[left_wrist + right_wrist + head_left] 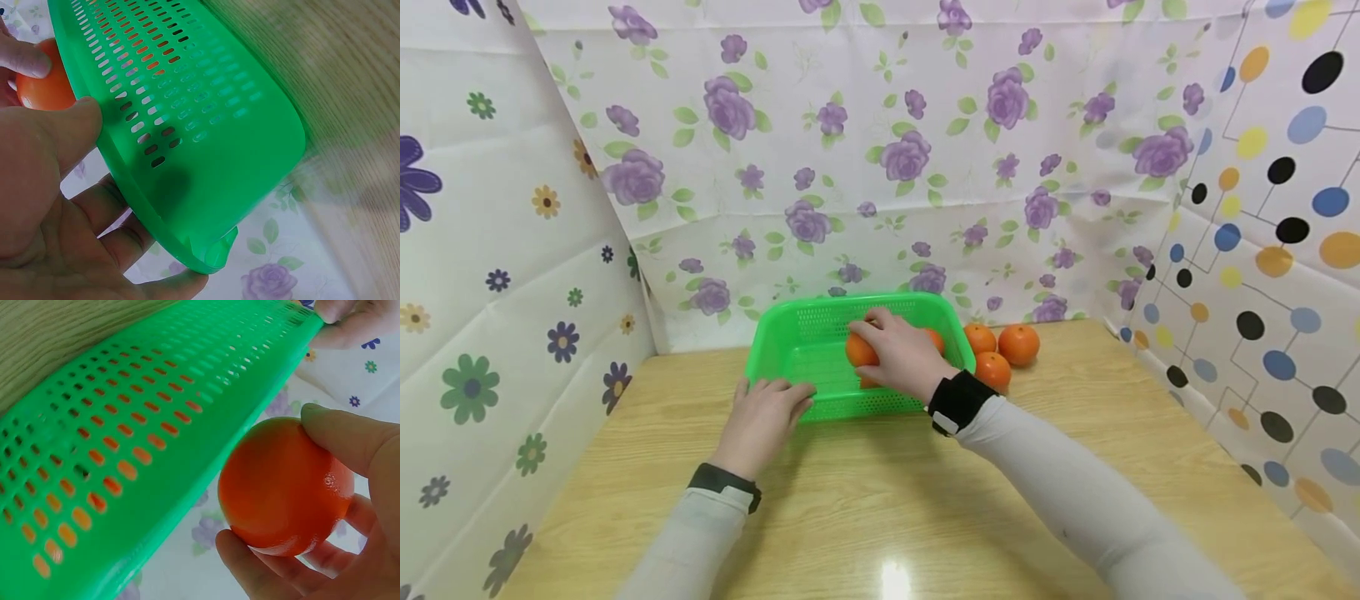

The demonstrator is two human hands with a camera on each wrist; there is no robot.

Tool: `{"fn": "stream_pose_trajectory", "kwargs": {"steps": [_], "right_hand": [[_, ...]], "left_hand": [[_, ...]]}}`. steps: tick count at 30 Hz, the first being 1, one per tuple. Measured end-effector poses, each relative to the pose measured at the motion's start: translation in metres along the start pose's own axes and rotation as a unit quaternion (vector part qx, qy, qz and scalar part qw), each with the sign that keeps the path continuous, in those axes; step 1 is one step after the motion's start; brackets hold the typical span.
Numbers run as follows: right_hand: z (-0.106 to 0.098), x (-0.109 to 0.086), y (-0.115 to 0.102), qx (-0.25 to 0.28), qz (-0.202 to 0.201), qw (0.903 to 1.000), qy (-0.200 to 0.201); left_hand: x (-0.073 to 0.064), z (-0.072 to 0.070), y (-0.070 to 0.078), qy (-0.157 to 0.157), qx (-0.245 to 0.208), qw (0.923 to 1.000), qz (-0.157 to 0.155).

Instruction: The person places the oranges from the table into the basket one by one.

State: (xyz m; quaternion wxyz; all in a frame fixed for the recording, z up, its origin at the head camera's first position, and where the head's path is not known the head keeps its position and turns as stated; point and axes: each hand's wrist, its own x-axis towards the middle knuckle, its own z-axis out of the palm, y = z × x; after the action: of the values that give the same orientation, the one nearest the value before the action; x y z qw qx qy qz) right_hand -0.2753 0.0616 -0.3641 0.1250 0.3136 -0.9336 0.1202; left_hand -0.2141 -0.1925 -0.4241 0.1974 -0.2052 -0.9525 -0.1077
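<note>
A green plastic basket with slotted sides stands on the table. My right hand grips an orange over the basket's inside. In the right wrist view, thumb and fingers wrap this glossy orange above the rim. My left hand holds the basket's near rim toward its left corner; the left wrist view shows its thumb at the rim and the fingers beyond it. More oranges lie in the basket's right part, one orange partly hidden behind my right hand. Orange colour shows through the slots.
Three oranges sit together on the wooden table just right of the basket: one orange at the basket's side, another farther right, another nearer. A flowered cloth wall rises behind; patterned sheets flank both sides.
</note>
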Motion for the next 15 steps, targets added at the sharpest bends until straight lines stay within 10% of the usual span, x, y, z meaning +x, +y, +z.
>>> {"fn": "stream_pose_trajectory", "kwargs": {"steps": [15], "right_hand": [[0.027, 0.028, -0.015, 0.020, 0.016, 0.9992, -0.031]], "left_hand": [[0.000, -0.001, 0.002, 0.003, 0.006, 1.0000, 0.002]]}}
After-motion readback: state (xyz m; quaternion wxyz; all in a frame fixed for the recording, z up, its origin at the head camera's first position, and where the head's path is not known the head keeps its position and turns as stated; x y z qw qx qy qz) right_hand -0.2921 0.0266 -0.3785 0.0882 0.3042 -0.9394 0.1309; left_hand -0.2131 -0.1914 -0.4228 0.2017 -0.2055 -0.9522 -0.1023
